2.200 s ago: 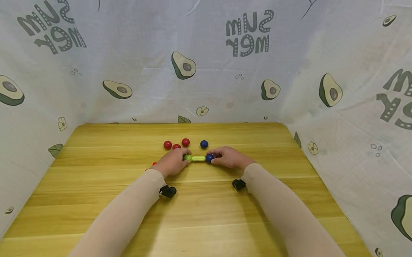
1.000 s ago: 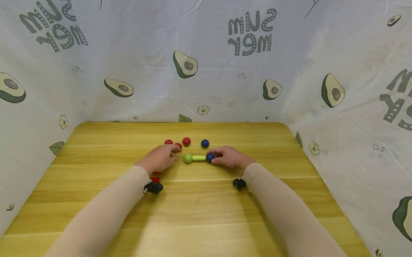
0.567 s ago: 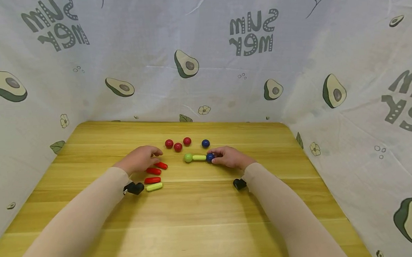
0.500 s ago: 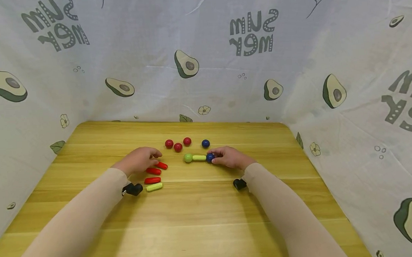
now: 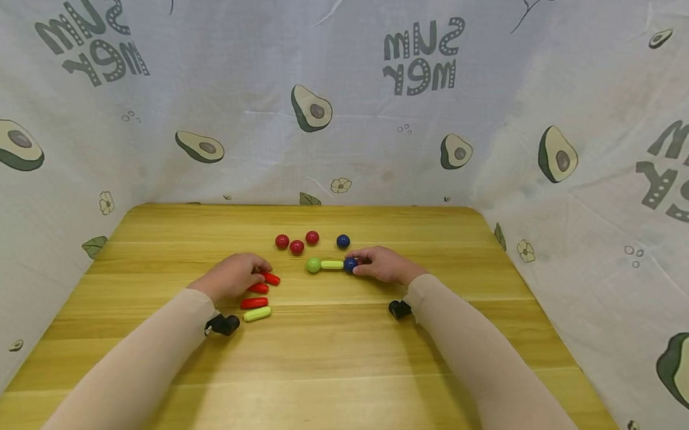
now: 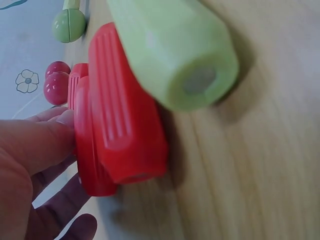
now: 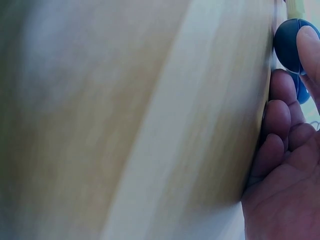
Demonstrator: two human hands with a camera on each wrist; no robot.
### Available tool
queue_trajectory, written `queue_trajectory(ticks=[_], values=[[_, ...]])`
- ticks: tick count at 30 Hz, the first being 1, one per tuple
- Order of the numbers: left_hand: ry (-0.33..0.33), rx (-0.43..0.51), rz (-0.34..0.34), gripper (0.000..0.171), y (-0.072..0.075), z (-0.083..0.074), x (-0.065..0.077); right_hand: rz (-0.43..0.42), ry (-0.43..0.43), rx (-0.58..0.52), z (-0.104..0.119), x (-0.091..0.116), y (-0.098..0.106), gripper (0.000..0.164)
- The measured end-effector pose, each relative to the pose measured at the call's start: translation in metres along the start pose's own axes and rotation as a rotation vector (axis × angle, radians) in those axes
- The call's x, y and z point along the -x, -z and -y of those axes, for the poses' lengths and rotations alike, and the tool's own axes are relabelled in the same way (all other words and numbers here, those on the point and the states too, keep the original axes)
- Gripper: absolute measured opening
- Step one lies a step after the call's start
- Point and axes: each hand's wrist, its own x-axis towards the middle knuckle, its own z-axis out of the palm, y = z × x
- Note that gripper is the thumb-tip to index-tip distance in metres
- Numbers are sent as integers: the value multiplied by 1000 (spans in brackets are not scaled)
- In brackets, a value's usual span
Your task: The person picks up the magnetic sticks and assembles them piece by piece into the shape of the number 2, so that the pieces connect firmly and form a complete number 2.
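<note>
My right hand (image 5: 384,265) pinches a blue ball (image 5: 350,265) between thumb and fingers. That ball sits at one end of a yellow-green stick (image 5: 332,265), with a green ball (image 5: 314,265) on its other end; the three lie in a row along the table. My left hand (image 5: 233,276) is at the farthest red stick (image 5: 271,278), its thumb and fingertips around the near end. Closer in the left wrist view are another red stick (image 6: 127,120) and a loose yellow-green stick (image 6: 175,55) with a grey disc in its end face.
Three red balls (image 5: 297,247) lie beyond my hands, left of a loose blue ball (image 5: 342,241). The wooden table (image 5: 306,373) meets a patterned white cloth (image 5: 376,142) at its back and sides.
My left hand has let go of the green ball, moved left to the red sticks and come down onto the farthest one. My right hand has stayed on the blue ball.
</note>
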Motion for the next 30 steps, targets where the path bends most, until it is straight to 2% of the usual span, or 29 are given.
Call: queue_trajectory(ticks=[30], values=[[20,-10,-26,29,-8,-1,-8,-15,15,9,1,1,-1,40]])
